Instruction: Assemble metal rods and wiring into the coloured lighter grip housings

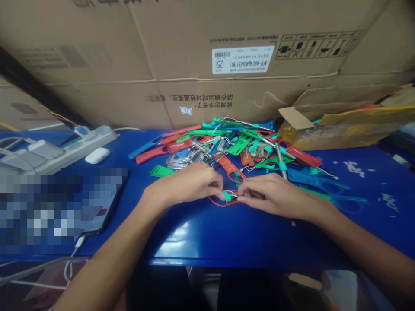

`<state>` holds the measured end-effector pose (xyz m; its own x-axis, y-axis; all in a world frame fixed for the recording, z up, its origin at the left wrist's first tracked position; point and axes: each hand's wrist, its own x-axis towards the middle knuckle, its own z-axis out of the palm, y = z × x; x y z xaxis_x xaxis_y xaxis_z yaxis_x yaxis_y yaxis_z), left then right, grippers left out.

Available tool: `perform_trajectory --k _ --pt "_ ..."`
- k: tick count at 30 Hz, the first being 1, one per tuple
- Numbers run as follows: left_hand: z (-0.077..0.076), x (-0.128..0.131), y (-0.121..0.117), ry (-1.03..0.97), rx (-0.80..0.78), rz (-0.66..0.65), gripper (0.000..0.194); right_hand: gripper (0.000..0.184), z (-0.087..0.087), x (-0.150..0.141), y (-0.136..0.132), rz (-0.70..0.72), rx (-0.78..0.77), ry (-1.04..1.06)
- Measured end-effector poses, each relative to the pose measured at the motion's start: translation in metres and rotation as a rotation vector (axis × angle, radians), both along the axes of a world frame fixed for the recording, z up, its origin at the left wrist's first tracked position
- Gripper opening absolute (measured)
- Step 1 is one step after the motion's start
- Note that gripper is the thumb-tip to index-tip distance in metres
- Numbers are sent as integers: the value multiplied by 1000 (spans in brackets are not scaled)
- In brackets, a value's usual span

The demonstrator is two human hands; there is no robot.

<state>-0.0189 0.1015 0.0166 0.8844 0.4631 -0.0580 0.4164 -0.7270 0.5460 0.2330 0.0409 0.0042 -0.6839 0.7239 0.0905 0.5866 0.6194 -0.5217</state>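
Observation:
My left hand [191,183] and my right hand [275,195] meet over the blue table [227,233], fingers curled and pinched together. Between the fingertips sits a red plastic piece [219,201] with a small teal part [227,196] on it, held from both sides. Just beyond the hands lies a pile of red, green and blue plastic handles with metal clips and springs [240,144].
A large cardboard box [194,65] stands along the back of the table. A white power strip [81,144] and a white earbud case [97,155] lie at the left, next to a dark tablet [106,207]. A yellow-brown plastic bag [350,125] sits at the right.

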Motion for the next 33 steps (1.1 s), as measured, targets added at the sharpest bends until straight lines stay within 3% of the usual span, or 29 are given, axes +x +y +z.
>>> perform_trajectory --k 13,33 --pt "0 -1 3 8 35 10 22 8 -6 -4 -1 -22 25 86" --pt "5 0 0 42 37 62 10 16 -12 -2 1 22 80 91"
